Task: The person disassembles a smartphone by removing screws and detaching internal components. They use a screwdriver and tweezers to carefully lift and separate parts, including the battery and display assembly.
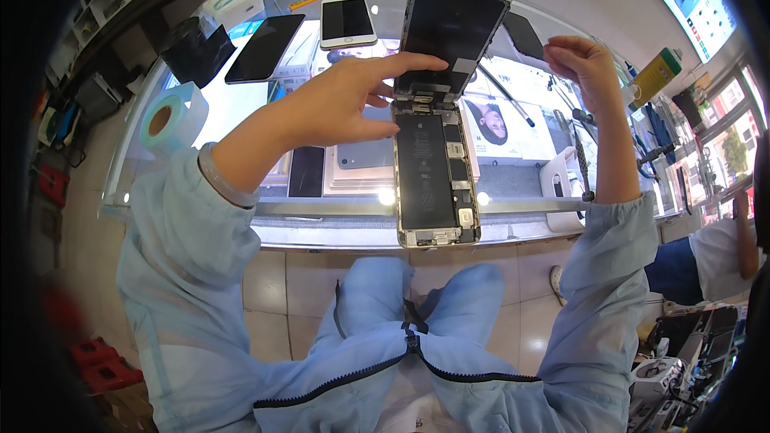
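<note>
An opened smartphone [425, 172] lies before me, its near end over the counter's front edge. Its black battery and the boards beside it are exposed. The lifted screen [445, 28] stands up at the far end, inner side toward me. My left hand [345, 100] grips the phone at the left of the joint: the index finger lies across the screen's inner side, and the thumb touches the body's left edge. My right hand [581, 64] is raised at the right, apart from the phone. Its fingers are curled together, and whatever they hold is too small to tell.
On the glass counter [321, 207] are a black phone [265, 48], a white phone [348, 21], a tape roll [164, 119], a tissue box [234, 5] and a pen-like tool [507, 98]. Several tools hang at the right, near another person [710, 261].
</note>
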Demonstrator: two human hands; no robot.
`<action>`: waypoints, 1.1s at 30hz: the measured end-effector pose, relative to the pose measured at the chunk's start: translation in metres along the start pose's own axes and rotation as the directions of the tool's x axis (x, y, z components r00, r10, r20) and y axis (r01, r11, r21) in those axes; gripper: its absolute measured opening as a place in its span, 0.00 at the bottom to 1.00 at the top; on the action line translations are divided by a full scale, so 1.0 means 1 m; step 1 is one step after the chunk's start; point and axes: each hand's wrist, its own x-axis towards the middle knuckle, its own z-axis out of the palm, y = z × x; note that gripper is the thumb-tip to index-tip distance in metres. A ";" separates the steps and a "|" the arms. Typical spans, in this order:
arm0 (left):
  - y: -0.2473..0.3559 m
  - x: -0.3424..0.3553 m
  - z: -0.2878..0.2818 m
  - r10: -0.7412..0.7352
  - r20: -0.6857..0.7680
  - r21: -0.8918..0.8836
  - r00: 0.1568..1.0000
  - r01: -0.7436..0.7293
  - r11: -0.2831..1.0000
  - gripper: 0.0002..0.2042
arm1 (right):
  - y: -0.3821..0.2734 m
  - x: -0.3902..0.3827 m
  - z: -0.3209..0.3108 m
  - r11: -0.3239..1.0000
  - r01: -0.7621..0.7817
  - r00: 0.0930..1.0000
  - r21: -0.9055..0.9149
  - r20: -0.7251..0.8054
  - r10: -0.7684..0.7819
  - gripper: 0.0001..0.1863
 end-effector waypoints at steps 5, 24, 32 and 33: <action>0.003 -0.002 -0.001 -0.029 -0.005 0.017 1.000 0.029 0.999 0.36 | 0.000 -0.005 0.015 0.944 0.041 0.981 -0.327 -0.168 -0.101 0.13; 0.001 0.000 0.000 0.018 -0.023 0.063 1.000 -0.017 0.998 0.36 | 0.030 -0.007 0.002 0.998 -0.056 0.980 0.042 0.192 0.047 0.13; 0.003 0.001 0.001 0.025 -0.026 0.049 0.999 -0.023 0.999 0.37 | 0.023 -0.009 0.009 1.000 0.004 0.999 -0.019 0.046 -0.004 0.10; 0.003 0.001 0.001 0.015 -0.024 0.042 1.000 -0.014 0.999 0.37 | 0.022 -0.009 0.009 0.995 -0.024 0.999 -0.094 0.030 0.027 0.10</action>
